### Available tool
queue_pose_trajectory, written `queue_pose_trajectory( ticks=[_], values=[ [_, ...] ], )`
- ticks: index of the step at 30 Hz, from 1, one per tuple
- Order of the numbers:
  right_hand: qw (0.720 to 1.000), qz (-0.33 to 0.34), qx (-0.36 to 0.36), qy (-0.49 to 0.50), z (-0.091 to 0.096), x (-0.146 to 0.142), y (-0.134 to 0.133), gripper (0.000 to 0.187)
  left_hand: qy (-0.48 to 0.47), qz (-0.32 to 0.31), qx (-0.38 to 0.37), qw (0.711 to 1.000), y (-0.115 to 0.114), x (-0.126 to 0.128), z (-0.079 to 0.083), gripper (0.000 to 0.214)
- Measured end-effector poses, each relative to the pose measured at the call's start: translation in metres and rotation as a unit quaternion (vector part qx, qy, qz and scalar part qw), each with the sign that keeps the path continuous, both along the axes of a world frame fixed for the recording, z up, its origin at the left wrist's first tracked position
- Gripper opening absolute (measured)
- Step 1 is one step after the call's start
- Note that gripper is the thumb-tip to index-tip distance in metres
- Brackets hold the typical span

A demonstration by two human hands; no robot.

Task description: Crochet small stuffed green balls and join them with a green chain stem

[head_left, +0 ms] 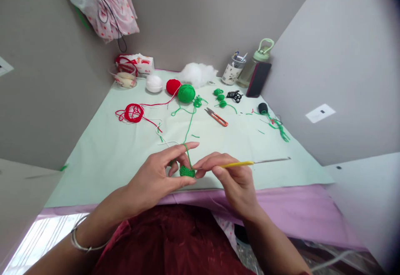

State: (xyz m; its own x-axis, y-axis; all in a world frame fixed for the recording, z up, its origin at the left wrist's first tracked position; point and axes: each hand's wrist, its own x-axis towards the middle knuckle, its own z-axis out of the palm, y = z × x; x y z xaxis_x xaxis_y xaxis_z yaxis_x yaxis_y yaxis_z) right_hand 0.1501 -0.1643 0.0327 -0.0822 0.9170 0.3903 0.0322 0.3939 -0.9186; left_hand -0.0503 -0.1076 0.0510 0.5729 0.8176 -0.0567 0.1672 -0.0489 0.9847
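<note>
One half-curled left hand [151, 174], pinching green crochet [186, 172], right hand [234, 177] gripping hook [239, 164]

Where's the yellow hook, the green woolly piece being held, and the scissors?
Yellow hook [239, 164]: head view, its yellow handle.
Green woolly piece [187, 172]: head view, its middle.
Scissors [218, 118]: head view, orange handle.

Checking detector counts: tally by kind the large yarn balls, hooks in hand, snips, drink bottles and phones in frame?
Large yarn balls: 3 (white ball, red ball, green ball)
Hooks: 1 (yellow-handled hook, in the right hand)
Snips: 1 (orange-handled snips)
Drink bottles: 1 (green-lidded bottle)
Phones: 1 (dark-screened phone)
Total: 7
</note>
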Motion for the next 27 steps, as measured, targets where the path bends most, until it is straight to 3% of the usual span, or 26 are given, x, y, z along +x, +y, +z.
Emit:
queue_pose_trajectory(
  ticks=[5,11,13,16,19,22,25,27],
  values=[
    [0.999,-0.021,0.031,-0.008,-0.004,-0.005,-0.002,0.021,0.008,0.008,0.044,0.999,0.001,0.000,0.000,0.062],
    [0.986,0.019,0.055,-0.157,0.008,0.004,-0.001,0.022,0.040,0.003,0.113,0.993,0.001,0.002,-0.009,0.052],
    [0.961,0.012,0.103,-0.255,0.009,0.004,-0.002,0.022,0.036,0.008,0.141,0.989,0.001,0.004,-0.014,0.046],
    [0.898,-0.056,0.218,-0.377,0.005,-0.001,-0.003,0.020,0.022,0.045,0.152,0.987,0.000,0.008,-0.020,0.035],
    [0.859,-0.126,0.315,-0.383,-0.007,-0.006,-0.004,0.022,-0.015,0.087,0.114,0.990,-0.004,0.009,-0.020,0.039],
    [0.892,-0.149,0.312,-0.291,-0.018,-0.008,-0.005,0.031,-0.063,0.099,0.064,0.991,-0.011,0.010,-0.017,0.038],
    [0.950,-0.141,0.246,-0.133,-0.020,-0.010,-0.004,0.030,-0.088,0.091,0.020,0.992,-0.015,0.009,-0.011,0.036],
    [0.968,-0.127,0.207,-0.062,-0.016,-0.010,-0.002,0.027,-0.094,0.086,0.007,0.992,-0.016,0.008,-0.008,0.038]
  ],
)
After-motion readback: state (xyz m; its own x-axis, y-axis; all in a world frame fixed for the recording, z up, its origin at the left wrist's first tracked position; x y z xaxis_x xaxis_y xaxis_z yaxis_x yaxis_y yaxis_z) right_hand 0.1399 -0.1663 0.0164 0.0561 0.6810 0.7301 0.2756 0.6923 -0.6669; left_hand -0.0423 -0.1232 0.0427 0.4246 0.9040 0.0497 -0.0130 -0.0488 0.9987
